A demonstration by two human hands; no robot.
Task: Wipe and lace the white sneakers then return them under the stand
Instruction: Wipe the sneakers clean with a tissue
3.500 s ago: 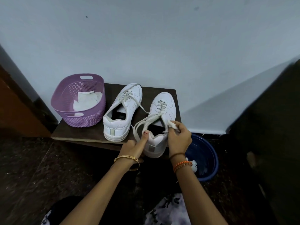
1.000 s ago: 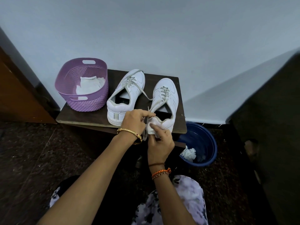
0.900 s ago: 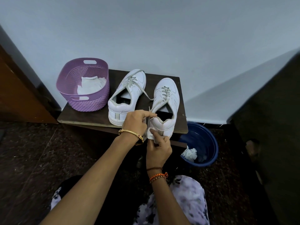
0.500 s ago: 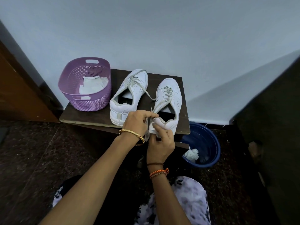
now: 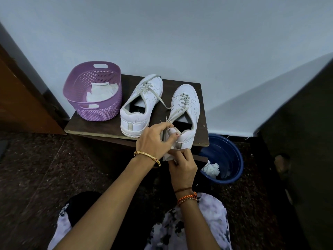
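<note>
Two white sneakers stand side by side on a dark wooden stand [image 5: 100, 127], toes to the wall. The left sneaker [image 5: 142, 105] sits free with loose laces. My left hand [image 5: 153, 141] grips the heel collar of the right sneaker [image 5: 187, 112], thumb on the heel. My right hand [image 5: 182, 166] holds a white wipe [image 5: 168, 156] just below that heel, at the stand's front edge. The wipe is partly hidden by both hands.
A purple perforated basket [image 5: 97, 109] holding white cloths stands on the stand's left end. On the floor to the right is a blue bucket [image 5: 228, 159] with a crumpled white wipe [image 5: 210, 169] in it. A brown door lies left, dark furniture right.
My right hand with the wipe has moved from the sneaker's right side round to its heel and now down below it. My left hand stays on the heel collar.
</note>
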